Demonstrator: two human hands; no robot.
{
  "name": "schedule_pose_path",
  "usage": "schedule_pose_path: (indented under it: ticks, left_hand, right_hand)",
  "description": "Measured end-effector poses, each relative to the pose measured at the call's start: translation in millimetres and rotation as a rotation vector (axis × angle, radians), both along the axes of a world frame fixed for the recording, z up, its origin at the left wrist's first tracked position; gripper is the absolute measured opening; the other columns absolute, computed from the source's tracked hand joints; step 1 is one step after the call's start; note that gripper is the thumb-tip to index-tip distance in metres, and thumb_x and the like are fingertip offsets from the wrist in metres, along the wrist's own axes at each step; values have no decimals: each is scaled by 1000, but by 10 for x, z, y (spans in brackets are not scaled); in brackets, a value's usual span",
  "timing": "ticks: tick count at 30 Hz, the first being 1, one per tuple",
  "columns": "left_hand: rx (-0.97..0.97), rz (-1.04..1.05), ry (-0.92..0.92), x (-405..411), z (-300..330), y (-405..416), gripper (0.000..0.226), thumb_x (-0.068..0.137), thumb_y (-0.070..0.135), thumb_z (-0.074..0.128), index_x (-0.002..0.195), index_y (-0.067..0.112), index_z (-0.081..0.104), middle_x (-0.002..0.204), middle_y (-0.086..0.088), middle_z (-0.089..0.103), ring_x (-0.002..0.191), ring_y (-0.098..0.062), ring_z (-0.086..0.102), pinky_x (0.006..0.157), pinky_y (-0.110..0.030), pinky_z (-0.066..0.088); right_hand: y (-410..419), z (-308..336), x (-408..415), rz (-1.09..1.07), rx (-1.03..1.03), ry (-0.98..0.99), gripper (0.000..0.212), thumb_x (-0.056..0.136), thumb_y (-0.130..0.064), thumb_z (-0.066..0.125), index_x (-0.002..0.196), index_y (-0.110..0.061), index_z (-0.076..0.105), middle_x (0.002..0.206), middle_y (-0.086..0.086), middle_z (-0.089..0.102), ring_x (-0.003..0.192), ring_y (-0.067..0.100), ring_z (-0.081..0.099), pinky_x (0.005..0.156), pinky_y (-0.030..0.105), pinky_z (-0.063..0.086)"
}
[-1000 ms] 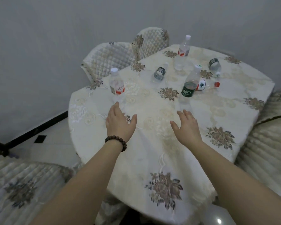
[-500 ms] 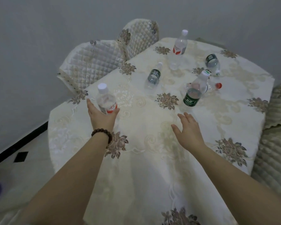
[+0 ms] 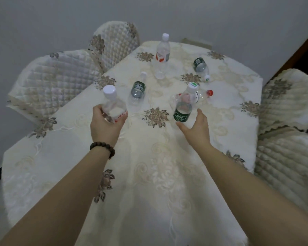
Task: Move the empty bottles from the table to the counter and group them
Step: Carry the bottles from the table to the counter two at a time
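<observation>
Nearest, left hand [image 3: 105, 126]: fingers [image 3: 97, 110] curled round clear plastic bottle with white cap and red-printed label [image 3: 114, 108], low on its body; cap up, long axis tilted slightly away toward far left; base hidden, so lifted or not cannot be told.
Right hand [image 3: 196, 127]: fingers [image 3: 201, 112] spread, holding nothing, thumb just beside base of upright clear bottle with dark green label and white-green cap [image 3: 184, 106]; long axis vertical.
Risk, right side: light empty bottle likely tipped by a grazing thumb onto red-capped clear bottle [image 3: 203, 95] lying behind it, cap pointing right.
Risk, left side: thin wall may buckle under a hard squeeze.
Middle of counter [image 3: 238, 121]: green-label bottle [image 3: 138, 89] lying, cap pointing away.
Far: tall red-and-white-label bottle [image 3: 162, 55] upright; green-label bottle [image 3: 201, 68] lying, cap toward near right.
</observation>
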State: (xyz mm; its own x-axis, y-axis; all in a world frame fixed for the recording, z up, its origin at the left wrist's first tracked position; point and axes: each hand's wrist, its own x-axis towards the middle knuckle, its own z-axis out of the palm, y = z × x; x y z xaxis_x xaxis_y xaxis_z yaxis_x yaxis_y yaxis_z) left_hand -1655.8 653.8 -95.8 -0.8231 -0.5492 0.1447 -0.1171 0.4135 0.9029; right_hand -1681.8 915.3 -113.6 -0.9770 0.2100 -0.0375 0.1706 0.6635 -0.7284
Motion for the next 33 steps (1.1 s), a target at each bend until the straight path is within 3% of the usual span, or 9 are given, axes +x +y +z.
schedule_pose_path:
  ticks: [3,7,14,21,26,30,33]
  left_hand:
    - [39,-46,20,-165,-6,250,55,68,37,84,107,21,49,89,20,53,79,7,52,67,-13,41]
    - [47,-107,17,-314,-55,482,56,67,36,84,108,21,48,94,16,54,85,-1,53,69,-12,41]
    - [68,-138,-11,-409,-134,661,54,67,38,84,105,24,48,91,21,54,81,17,51,67,-10,39]
    - [51,-193,4,-361,-31,758,59,66,42,83,110,24,48,101,14,60,93,-3,58,78,-24,47]
    - [48,-284,38,-200,180,985,54,68,39,83,108,28,47,98,21,57,89,4,56,72,-11,42]
    - [25,-387,64,-43,346,1343,59,67,42,83,112,24,50,101,14,58,92,-7,57,73,-20,43]
    - [12,-503,96,120,450,1723,57,66,45,82,108,27,49,100,13,59,92,-9,58,71,-21,45]
  right_hand:
    - [-40,12,-238,-59,-116,50,107,74,-49,74,152,-15,8,158,8,16,145,24,18,115,41,26]
    - [-95,-56,-468,-93,-228,103,111,72,-39,80,152,-20,5,156,6,23,142,23,27,111,39,32]
    - [-110,-165,-582,-128,-305,106,79,77,-25,76,143,-19,33,133,4,55,119,22,54,97,34,45]
    - [48,14,-372,-123,-320,163,76,74,-34,77,137,-21,38,126,1,58,111,20,58,92,38,50]
    - [337,282,55,-161,-313,174,73,75,-36,76,136,-24,37,123,-2,58,107,17,59,90,36,52]
    - [684,497,514,-245,-301,212,72,76,-35,76,136,-25,38,118,-3,56,105,17,60,89,38,52]
    - [977,639,894,-341,-288,244,76,71,-45,76,135,-28,39,121,-3,58,105,15,60,88,42,53]
